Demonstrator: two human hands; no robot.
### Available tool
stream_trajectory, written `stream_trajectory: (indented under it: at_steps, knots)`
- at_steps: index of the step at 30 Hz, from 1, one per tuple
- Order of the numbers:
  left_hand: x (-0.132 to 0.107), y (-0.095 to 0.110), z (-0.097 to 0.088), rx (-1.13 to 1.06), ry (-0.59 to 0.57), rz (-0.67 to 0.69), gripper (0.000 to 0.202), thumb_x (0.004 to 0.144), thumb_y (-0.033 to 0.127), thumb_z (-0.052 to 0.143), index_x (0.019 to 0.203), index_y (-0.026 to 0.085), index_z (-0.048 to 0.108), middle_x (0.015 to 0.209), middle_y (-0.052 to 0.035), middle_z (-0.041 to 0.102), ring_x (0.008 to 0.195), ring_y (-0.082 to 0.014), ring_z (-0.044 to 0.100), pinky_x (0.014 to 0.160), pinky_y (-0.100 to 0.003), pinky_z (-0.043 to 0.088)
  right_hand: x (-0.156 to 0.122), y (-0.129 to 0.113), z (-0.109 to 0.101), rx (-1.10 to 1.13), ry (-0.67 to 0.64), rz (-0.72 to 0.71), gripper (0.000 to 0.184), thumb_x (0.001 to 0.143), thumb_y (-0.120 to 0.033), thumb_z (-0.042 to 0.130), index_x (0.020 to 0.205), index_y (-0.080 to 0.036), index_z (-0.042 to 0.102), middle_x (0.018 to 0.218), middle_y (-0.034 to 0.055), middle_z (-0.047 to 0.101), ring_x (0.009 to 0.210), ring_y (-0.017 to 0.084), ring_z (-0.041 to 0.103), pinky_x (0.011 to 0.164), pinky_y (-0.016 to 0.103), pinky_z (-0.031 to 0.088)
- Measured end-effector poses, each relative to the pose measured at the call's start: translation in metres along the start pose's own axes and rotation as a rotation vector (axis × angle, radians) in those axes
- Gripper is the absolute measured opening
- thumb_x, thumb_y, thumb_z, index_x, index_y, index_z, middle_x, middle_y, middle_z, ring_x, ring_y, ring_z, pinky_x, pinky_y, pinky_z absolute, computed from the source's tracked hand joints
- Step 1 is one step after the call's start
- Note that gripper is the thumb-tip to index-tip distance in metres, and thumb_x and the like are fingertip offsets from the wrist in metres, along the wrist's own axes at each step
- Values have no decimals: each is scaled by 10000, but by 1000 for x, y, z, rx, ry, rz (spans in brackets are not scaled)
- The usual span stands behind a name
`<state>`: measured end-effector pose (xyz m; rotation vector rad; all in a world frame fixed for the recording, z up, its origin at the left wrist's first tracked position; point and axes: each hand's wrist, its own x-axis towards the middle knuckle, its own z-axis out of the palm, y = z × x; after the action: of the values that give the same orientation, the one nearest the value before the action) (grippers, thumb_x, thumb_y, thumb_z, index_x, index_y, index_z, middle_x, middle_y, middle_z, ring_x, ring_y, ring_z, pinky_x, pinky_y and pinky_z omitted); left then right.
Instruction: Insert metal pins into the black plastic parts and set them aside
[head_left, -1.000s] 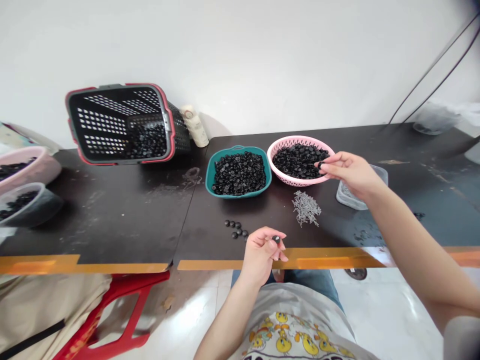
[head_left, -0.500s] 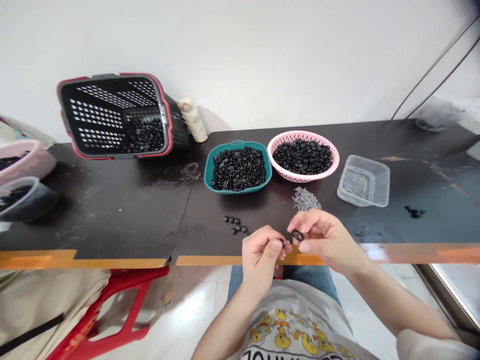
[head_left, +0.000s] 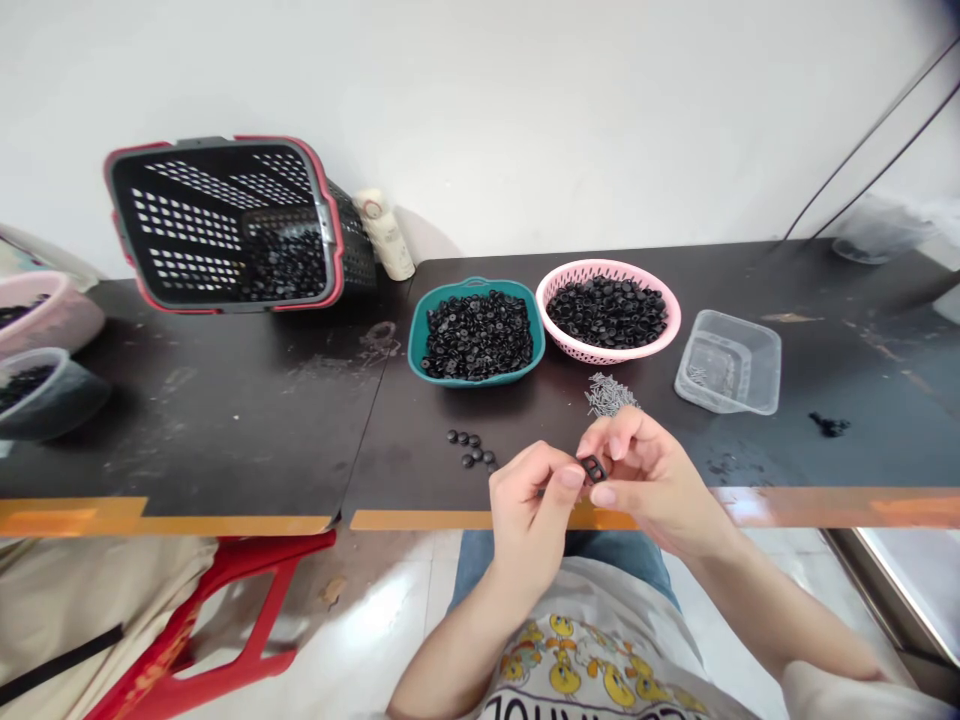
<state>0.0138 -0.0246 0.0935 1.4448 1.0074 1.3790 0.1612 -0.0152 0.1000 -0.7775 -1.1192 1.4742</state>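
Just above the table's front edge, my two hands meet around a small black buckle-like piece [head_left: 594,469] with two openings. The thumb and fingers of my right hand [head_left: 654,482] hold it from the right. My left hand [head_left: 531,505] is pinched against its left side; the small black part with a silvery pin in that pinch is now hidden by the fingers. Beyond my right hand lies a heap of grey metal pins [head_left: 609,393]. Several round black caps [head_left: 477,455] rest on the table to the left of my hands.
A teal basket [head_left: 414,345] and a pink basket [head_left: 673,325] hold many black parts. On the right stand a clear plastic box [head_left: 766,375] and some black bits [head_left: 829,425]. A dark crate [head_left: 339,240] lies tipped at back left, near a white bottle [head_left: 391,242].
My left hand has moved right, bringing its small part up against the buckle-like piece. That piece has turned slightly in my right hand. The view has shifted a little.
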Motion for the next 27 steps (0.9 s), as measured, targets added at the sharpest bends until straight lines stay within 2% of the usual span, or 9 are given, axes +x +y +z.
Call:
stream_trajectory:
  at_steps: [3, 9, 17, 22, 27]
  knots:
    - [0, 1, 0, 13, -2, 2, 456, 992, 485, 510, 658, 181, 566, 620, 7, 566, 589, -119, 473, 572, -256, 351, 0, 0, 1, 5, 2, -19, 369, 705, -234, 890, 801, -257, 534, 906, -11, 691, 654, 108, 586, 584, 231, 556]
    - [1, 2, 2, 18, 17, -20, 463, 993, 494, 501, 657, 180, 559, 616, 9, 542, 576, -120, 446, 559, -263, 334, 1, -1, 2, -33, 38, -48, 371, 700, -261, 894, 789, -252, 533, 886, -5, 698, 619, 113, 591, 573, 251, 567]
    - [1, 1, 5, 35, 24, -43, 491, 994, 501, 492, 624, 178, 476, 596, 21, 454, 574, -114, 393, 548, -268, 294, -1, 2, 0, 14, 21, -53, 321, 714, -87, 860, 866, -275, 648, 918, -29, 731, 696, 94, 614, 663, 209, 559]
    - [-2, -6, 9, 27, 42, -5, 542, 1023, 521, 398, 605, 190, 299, 588, 33, 310, 566, -113, 317, 542, -288, 234, -4, 10, 4, -45, 104, -108, 275, 704, -151, 886, 908, -294, 769, 825, -7, 737, 722, 129, 628, 677, 239, 559]
    - [-4, -8, 15, -59, 67, -23, 514, 1054, 496, 294, 636, 196, 290, 620, 25, 311, 590, -123, 321, 560, -302, 233, -9, 18, 13, -44, 178, -174, 204, 745, -222, 869, 903, -334, 805, 829, 4, 763, 716, 163, 658, 659, 300, 579]
